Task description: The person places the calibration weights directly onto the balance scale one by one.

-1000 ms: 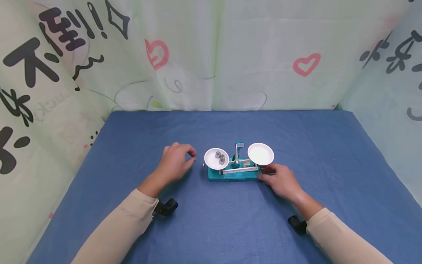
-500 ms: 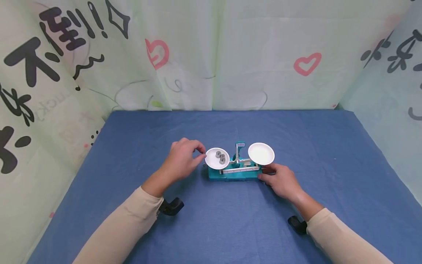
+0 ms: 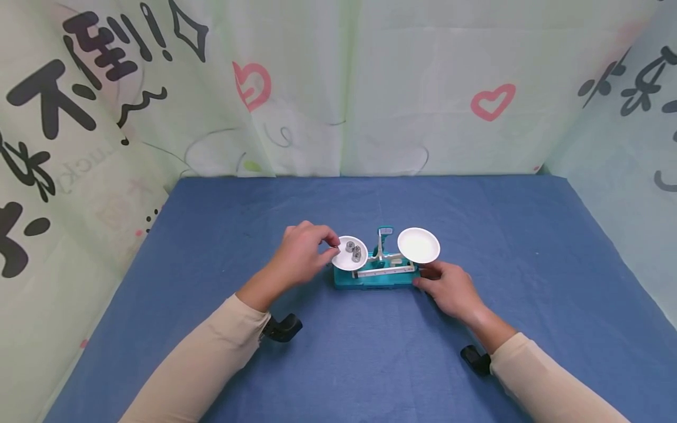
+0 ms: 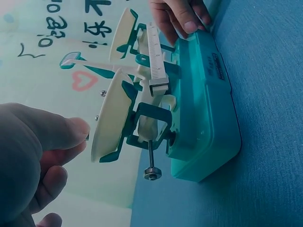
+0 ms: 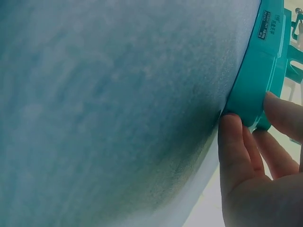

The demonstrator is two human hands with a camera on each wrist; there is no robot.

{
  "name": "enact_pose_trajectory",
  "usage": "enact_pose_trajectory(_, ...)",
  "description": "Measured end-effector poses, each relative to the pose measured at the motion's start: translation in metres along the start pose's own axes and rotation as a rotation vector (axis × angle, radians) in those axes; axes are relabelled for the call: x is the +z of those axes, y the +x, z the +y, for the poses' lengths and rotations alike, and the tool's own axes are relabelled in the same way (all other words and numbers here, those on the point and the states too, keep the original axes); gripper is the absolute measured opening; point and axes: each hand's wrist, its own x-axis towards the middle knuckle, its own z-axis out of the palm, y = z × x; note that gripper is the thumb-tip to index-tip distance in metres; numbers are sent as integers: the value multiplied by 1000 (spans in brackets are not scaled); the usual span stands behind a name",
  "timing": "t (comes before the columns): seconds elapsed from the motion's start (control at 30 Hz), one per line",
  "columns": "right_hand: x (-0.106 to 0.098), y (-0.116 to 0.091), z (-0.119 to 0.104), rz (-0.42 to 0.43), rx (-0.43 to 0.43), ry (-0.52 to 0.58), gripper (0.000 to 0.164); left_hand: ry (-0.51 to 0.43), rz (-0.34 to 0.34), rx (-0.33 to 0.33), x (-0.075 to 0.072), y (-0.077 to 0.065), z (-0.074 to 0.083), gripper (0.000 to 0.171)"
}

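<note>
A teal balance scale stands on the table with two white pans. In its left pan lie small grey metal pieces that look like nuts. My left hand is at that pan's outer rim, thumb and forefinger pinching a tiny dark piece, mostly hidden by the fingertips. The right pan holds nothing and sits higher in the head view. My right hand grips the right end of the scale's base, its thumb on the upper edge and fingers against the end.
Blue cloth covers the table. A pale printed curtain rises behind it and along both sides. The scale's adjusting screw juts out from the beam's left end, below the left pan.
My left hand has moved right, from beside the scale to the left pan's rim, carrying the tiny piece. My right hand has stayed on the base.
</note>
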Motion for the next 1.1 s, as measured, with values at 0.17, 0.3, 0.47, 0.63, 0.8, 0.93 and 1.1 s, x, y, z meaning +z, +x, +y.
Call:
enact_pose_trajectory(0.17,2,-1,-2,5,3,0,41,3,-11,-9,0,1,0,9)
enact_pose_trajectory(0.3,7,0,-8,-4,-9,9,39,7,-21,-11,0,2,1,8)
enact_pose_trajectory(0.47,15,2,-15,-22,-19,37,38,15,-22,-12,-1,2,1,7)
enact_pose_trajectory(0.63,17,4,-17,-20,-19,49,37,43,-11,-24,-1,-1,-3,8)
enact_pose_trajectory(0.8,18,5,-16,-21,-19,47,36,55,0,-1,-1,-2,-7,8)
enact_pose_trajectory(0.93,20,5,-16,-24,-17,55,36,61,17,9,1,-3,-10,7)
enact_pose_trajectory(1.1,20,4,-16,-27,-14,61,37,67,32,1,2,-3,-11,7)
